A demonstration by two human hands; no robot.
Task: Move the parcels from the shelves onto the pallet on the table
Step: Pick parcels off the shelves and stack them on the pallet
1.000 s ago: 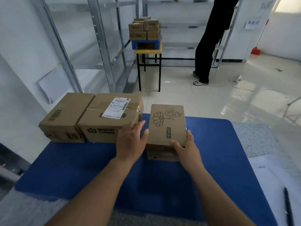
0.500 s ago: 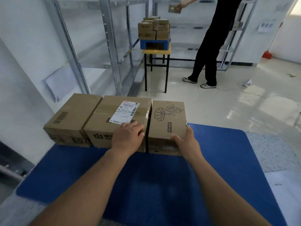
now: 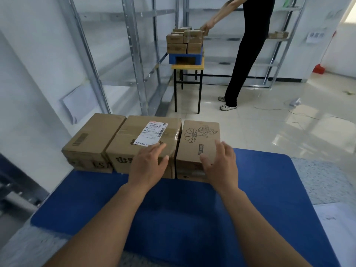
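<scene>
On blue pallet (image 3: 192, 218), far edge: flower-print parcel (image 3: 200, 143) sits flush right of labelled parcel (image 3: 142, 143), long axis running away. Right hand (image 3: 219, 162) nearest, fingers spread loose above it; left hand (image 3: 148, 163) unclenched, flat on labelled parcel. Neither grasping.

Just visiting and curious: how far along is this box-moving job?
Done: three brown cardboard parcels sit side by side along the far edge of the blue pallet. In hand: nothing; the left hand and right hand are open over them. Left: most of the pallet is bare; the shelves nearby look empty.
</scene>
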